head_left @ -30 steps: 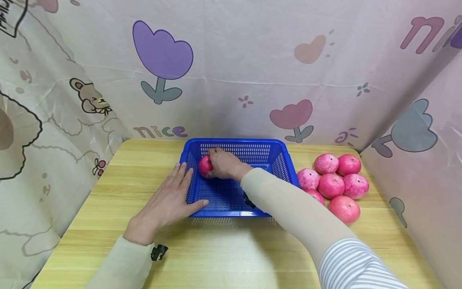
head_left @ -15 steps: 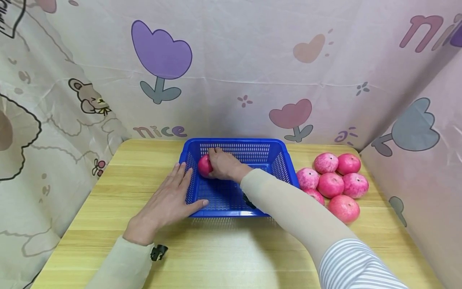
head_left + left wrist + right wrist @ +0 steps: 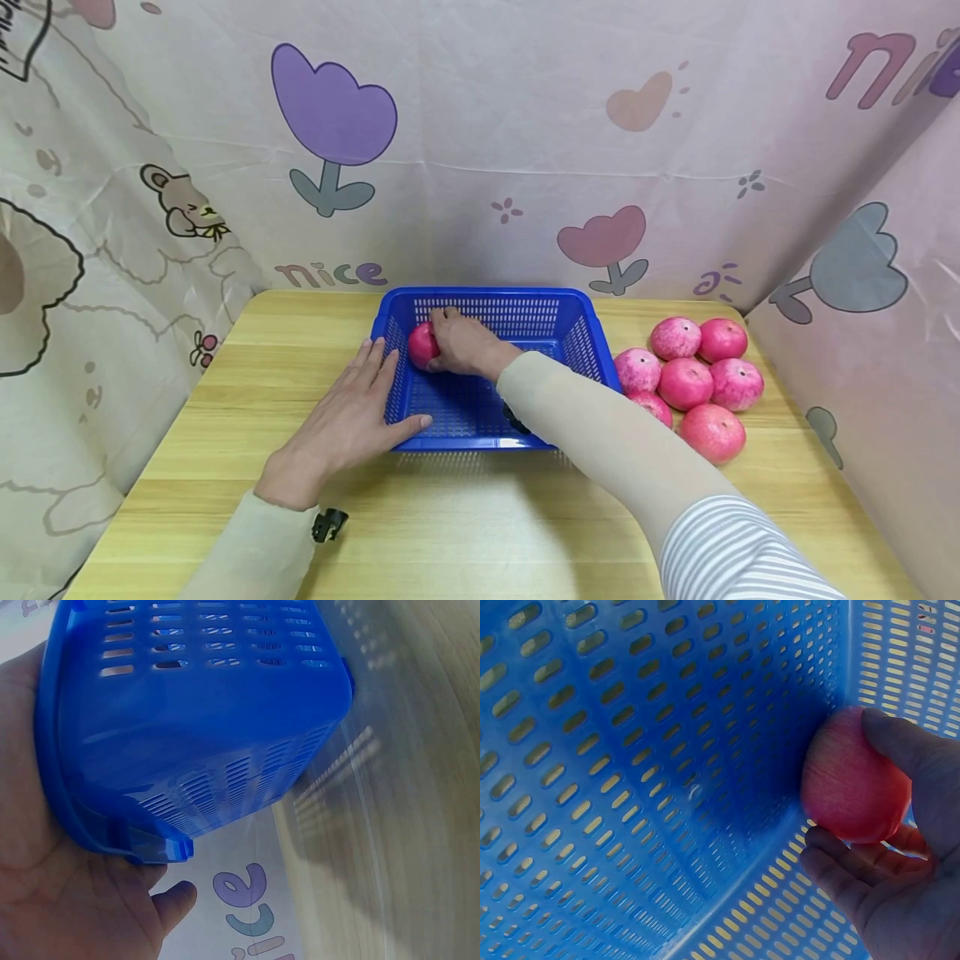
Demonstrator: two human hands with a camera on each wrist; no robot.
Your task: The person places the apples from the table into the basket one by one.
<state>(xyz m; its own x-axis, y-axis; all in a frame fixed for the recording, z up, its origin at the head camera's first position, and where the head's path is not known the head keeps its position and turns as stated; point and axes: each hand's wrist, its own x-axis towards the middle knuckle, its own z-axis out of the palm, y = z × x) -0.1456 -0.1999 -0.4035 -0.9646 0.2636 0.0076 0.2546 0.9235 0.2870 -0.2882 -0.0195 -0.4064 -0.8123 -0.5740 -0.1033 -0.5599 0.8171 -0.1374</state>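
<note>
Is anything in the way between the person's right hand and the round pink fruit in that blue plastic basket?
Nothing visible: fingers of the right hand curl directly around the round pink fruit inside the blue perforated plastic basket, and nothing shows between the fruit and the basket's floor.

The basket [image 3: 468, 444] stands on the table [image 3: 450, 533] near its back edge, before the backdrop [image 3: 465, 100]. One fruit [image 3: 422, 346] sits inside, near the basket's left wall, with the right hand [image 3: 468, 343] at its right side. The left hand [image 3: 348, 417] lies along the basket's left rim. On the table, right of the basket, seven more fruits [image 3: 686, 383] cluster together.
</note>
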